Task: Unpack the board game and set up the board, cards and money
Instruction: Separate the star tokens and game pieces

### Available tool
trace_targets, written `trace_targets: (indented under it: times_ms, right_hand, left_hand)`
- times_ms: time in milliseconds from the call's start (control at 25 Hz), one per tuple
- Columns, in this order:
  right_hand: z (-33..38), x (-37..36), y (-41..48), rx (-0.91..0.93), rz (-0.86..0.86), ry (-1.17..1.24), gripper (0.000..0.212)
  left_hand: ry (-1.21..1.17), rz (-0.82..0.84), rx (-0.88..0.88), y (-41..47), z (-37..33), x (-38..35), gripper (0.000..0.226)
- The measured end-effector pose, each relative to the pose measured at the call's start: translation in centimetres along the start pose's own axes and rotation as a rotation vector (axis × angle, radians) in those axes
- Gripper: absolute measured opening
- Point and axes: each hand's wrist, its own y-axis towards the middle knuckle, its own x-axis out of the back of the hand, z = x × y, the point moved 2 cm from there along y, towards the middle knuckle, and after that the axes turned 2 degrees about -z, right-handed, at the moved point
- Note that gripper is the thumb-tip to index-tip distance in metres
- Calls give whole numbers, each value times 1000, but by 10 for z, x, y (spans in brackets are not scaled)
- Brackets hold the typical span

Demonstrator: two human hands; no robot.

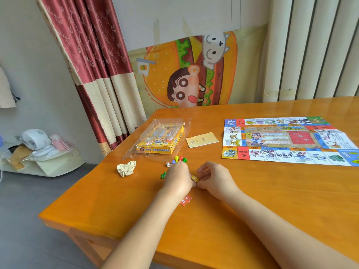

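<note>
The paper game board (287, 141) lies unfolded on the right of the orange table (252, 200). The yellow game box (161, 139) sits in its clear wrapper at the back left. A pale yellow card (202, 140) lies between box and board. My left hand (177, 179) and my right hand (213, 177) meet near the table's front, both pinching a small yellow token (194, 178). Coloured pawns (178, 159) and a white die (168, 164) stand just beyond my left hand. A green token (163, 175) pokes out left of it. A red star-shaped token (185, 200) lies under my left wrist.
A crumpled ball of paper (126, 168) lies left of the pawns. The table's left edge runs close to the box. A low shelf with a white fan (35, 140) stands on the floor at left. A curtain (93, 65) hangs behind the table.
</note>
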Motion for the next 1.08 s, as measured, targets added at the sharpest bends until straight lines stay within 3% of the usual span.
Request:
trace_targets:
  times_ms: [320,440,640,800,920,1080]
  right_hand:
    - [0,13,2,67,27,-28,22]
    - [6,24,0,141,101,-41,20]
    - [19,10,-19,459,311,-204,18]
    - [24,-9,-29,688,446,-444,34]
    - [25,-11,-32,769,498,-526,30]
    - [13,24,-22,584,472,-518,25]
  left_hand:
    - [-234,-43,28,-16,19,17,19]
    - [-170,-89,-5,-35,42,33,21]
    - [26,-53,19,-69,85,33,21]
    - [103,-101,19,-83,101,20,31]
    - [89,-181,-91,-97,92,2,39]
    - [-2,-216,-365,-114,62,-14,40]
